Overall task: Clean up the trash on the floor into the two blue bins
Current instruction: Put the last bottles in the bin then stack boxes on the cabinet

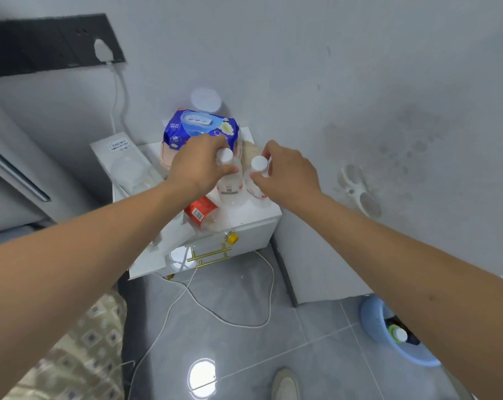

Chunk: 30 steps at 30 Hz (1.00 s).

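Observation:
Two clear plastic bottles with white caps stand side by side on a white nightstand (261, 223). My left hand (195, 166) grips the neck of the left bottle (230, 189). My right hand (287, 171) pinches the neck of the right bottle (259, 192) just under its cap. A red crumpled wrapper (199, 210) lies on the nightstand in front of the bottles. One blue bin (374, 321) stands on the floor at the lower right, partly behind my right forearm, with a bottle inside it.
A blue wet-wipes pack (201, 125) sits on a pink box behind the bottles. A white packet (123, 157) leans at the nightstand's left. White cables (224, 319) loop over the grey tile floor. A patterned bedspread (80, 350) is lower left; my shoe (284, 385) is below.

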{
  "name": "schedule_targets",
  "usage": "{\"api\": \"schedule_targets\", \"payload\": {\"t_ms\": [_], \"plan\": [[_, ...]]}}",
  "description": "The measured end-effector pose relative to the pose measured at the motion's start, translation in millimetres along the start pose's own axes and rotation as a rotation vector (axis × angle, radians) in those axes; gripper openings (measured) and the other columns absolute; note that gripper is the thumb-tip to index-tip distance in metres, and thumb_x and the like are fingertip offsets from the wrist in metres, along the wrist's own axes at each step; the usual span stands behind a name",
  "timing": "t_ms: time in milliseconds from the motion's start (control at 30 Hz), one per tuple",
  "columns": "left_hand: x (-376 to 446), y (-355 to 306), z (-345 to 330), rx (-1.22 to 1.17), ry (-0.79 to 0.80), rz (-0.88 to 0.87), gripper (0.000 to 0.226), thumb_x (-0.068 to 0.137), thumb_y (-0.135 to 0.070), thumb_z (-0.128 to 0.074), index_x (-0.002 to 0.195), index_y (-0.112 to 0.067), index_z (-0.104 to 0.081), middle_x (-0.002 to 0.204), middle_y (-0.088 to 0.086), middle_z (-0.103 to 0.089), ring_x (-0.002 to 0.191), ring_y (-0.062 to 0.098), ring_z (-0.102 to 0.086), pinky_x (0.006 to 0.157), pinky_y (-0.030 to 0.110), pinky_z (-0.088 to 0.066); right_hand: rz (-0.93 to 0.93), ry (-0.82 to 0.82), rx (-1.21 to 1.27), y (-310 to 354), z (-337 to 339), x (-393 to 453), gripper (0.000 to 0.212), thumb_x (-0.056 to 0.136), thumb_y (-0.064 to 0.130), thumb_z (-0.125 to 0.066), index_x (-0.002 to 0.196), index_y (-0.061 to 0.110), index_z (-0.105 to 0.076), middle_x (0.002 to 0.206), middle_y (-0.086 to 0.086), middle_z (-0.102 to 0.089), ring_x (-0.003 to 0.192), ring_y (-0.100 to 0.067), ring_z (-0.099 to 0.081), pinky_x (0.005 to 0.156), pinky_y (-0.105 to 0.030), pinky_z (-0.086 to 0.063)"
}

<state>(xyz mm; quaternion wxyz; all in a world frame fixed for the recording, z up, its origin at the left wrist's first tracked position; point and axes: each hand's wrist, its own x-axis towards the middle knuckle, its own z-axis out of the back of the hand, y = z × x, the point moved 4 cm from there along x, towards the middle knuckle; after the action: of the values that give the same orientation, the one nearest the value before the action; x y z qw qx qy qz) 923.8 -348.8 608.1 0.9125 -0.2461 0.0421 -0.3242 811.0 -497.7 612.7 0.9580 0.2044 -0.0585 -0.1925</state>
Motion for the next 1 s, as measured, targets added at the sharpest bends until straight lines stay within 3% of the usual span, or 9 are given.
{"api": "schedule_targets", "payload": {"t_ms": [67, 267, 467, 633, 767, 900, 1000], "plan": [[-16.9, -5.7, 12.5, 0.020, -0.021, -0.038, 0.033, 0.080, -0.047, -0.080, 0.098, -0.023, -0.066, 0.090, -0.002, -0.060, 0.084, 0.023, -0.055, 0.068, 0.035, -0.041, -0.024, 0.002, 0.026, 3.4, 8.4, -26.3, 0.031, 0.085, 0.042, -0.066, 0.100, 0.021, -0.050, 0.087, 0.002, -0.063, 0.075, -0.025, -0.060, 0.063, -0.036, -0.051], [-96.6, -41.7, 38.8, -0.020, 0.043, -0.113, 0.037, 0.076, -0.051, -0.081, 0.096, -0.024, -0.065, 0.095, -0.004, -0.064, 0.079, 0.021, -0.062, 0.068, 0.042, -0.052, -0.180, 0.008, 0.103, 6.9, 35.2, -146.4, 0.026, 0.081, 0.037, -0.061, 0.095, 0.021, -0.045, 0.082, -0.001, -0.060, 0.071, -0.029, -0.059, 0.060, -0.038, -0.049], [-189.0, -101.8, 13.8, -0.047, 0.182, -0.240, 0.029, 0.076, -0.044, -0.083, 0.091, -0.026, -0.066, 0.084, -0.005, -0.054, 0.072, 0.019, -0.058, 0.061, 0.038, -0.043, -0.351, 0.066, 0.122, -35.5, 40.5, -283.9, 0.025, 0.084, 0.036, -0.059, 0.095, 0.023, -0.041, 0.096, 0.001, -0.051, 0.081, -0.031, -0.057, 0.073, -0.042, -0.047], [-232.4, -162.5, -58.0, -0.124, 0.318, -0.294, 0.028, 0.075, -0.038, -0.085, 0.091, -0.028, -0.064, 0.090, -0.009, -0.054, 0.072, 0.018, -0.060, 0.065, 0.039, -0.049, -0.560, 0.053, 0.128, -115.5, 46.1, -375.6, 0.025, 0.085, 0.037, -0.062, 0.097, 0.022, -0.047, 0.097, 0.001, -0.057, 0.087, -0.024, -0.056, 0.077, -0.042, -0.049], [-256.0, -219.2, -130.2, -0.158, 0.384, -0.345, 0.029, 0.074, -0.032, -0.085, 0.090, -0.027, -0.062, 0.091, -0.010, -0.053, 0.074, 0.017, -0.056, 0.065, 0.038, -0.048, -0.702, -0.024, 0.147, -192.9, 47.4, -436.1, 0.027, 0.085, 0.036, -0.067, 0.097, 0.022, -0.048, 0.092, 0.003, -0.056, 0.080, -0.019, -0.054, 0.065, -0.033, -0.039], [-252.9, -278.3, -209.3, -0.163, 0.432, -0.406, 0.030, 0.076, -0.029, -0.084, 0.093, -0.025, -0.059, 0.094, -0.008, -0.052, 0.078, 0.023, -0.059, 0.070, 0.041, -0.052, -0.814, -0.087, 0.129, -277.3, 46.7, -464.2, 0.028, 0.082, 0.039, -0.067, 0.096, 0.025, -0.048, 0.091, 0.003, -0.061, 0.080, -0.023, -0.060, 0.069, -0.039, -0.051], [-234.6, -321.5, -268.3, -0.129, 0.416, -0.398, 0.026, 0.080, -0.028, -0.079, 0.095, -0.024, -0.059, 0.098, -0.005, -0.052, 0.081, 0.027, -0.060, 0.071, 0.041, -0.052, -0.841, -0.140, 0.141, -341.9, 45.3, -463.7, 0.028, 0.080, 0.036, -0.067, 0.096, 0.022, -0.049, 0.088, 0.001, -0.061, 0.081, -0.026, -0.060, 0.071, -0.040, -0.050]]}}
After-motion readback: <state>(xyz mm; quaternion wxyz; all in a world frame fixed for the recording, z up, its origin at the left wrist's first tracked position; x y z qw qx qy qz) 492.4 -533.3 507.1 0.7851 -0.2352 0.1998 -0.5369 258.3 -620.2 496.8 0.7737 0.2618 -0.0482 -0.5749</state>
